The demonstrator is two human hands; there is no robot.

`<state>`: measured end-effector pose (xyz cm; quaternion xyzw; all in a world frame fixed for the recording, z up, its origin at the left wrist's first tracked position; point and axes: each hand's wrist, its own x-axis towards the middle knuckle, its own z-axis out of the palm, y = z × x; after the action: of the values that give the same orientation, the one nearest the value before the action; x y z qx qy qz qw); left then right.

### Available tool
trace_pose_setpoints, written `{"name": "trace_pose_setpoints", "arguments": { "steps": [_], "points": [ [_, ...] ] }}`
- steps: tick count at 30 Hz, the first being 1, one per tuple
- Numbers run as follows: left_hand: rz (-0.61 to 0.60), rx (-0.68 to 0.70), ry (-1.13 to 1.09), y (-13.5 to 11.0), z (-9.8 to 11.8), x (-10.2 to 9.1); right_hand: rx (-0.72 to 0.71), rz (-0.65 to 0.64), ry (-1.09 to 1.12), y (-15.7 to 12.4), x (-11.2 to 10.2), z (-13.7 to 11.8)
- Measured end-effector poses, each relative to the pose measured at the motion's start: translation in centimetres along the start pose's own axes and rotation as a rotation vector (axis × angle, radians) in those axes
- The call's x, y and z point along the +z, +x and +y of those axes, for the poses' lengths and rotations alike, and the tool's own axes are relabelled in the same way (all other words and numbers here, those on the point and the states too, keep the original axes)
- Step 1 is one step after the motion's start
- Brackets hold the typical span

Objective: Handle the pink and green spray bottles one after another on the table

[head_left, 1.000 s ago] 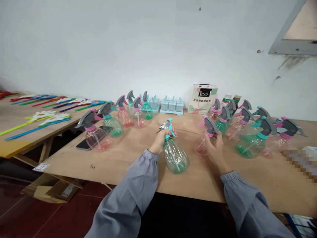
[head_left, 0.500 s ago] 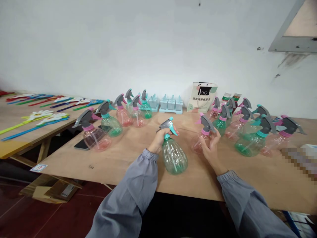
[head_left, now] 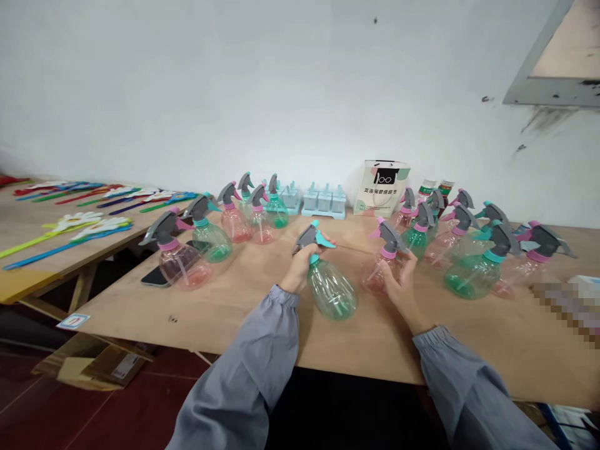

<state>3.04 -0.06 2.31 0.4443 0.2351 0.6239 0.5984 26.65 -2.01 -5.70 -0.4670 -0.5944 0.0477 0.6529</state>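
Note:
My left hand (head_left: 300, 267) is closed round the neck of a green spray bottle (head_left: 332, 290) with a grey and turquoise trigger head; the bottle tilts, its base toward the right. To the right, my right hand (head_left: 400, 275) grips a pink spray bottle (head_left: 374, 277) with a grey and pink head, near its neck and side. Close behind that hand stands a green spray bottle with a pink collar (head_left: 415, 240). A larger green spray bottle (head_left: 471, 275) and a pink one (head_left: 520, 272) are further right.
More pink and green spray bottles (head_left: 187, 269) stand at the left, beside a dark phone (head_left: 156, 277). Pale blue popsicle moulds (head_left: 323, 203) and a paper bag (head_left: 380, 187) line the wall. Colourful hand-shaped sticks (head_left: 75, 234) lie on the left table. The wooden table's front edge (head_left: 356, 373) runs before me.
The green spray bottle in my left hand has tilted slightly more, its base shifting up and right. My right hand still holds the pink one. The view has shifted a little.

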Motion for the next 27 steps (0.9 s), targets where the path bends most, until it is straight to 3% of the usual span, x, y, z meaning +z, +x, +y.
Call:
{"name": "trace_pose_setpoints", "arguments": {
  "steps": [3,9,13,20,23,27],
  "points": [
    [0.028,0.053,0.018,0.0,-0.1,-0.3,-0.015,0.016,-0.004,0.1,0.0,0.1],
    [-0.05,0.056,0.007,0.0,0.0,-0.1,0.013,0.0,0.009,0.1,-0.1,0.1],
    [-0.004,0.026,0.017,-0.2,0.2,-0.1,0.013,-0.006,0.017,0.1,-0.2,0.1],
    [-0.093,0.107,0.246,-0.3,0.9,-0.9,0.038,-0.012,0.022,0.3,-0.1,0.4],
    [0.016,0.18,0.379,0.2,2.5,-2.5,0.066,-0.055,0.024,0.3,-0.2,0.6],
    [0.241,0.292,0.637,1.3,5.7,-7.0,0.09,-0.12,0.028,0.1,-0.3,0.9]
  ]
}}
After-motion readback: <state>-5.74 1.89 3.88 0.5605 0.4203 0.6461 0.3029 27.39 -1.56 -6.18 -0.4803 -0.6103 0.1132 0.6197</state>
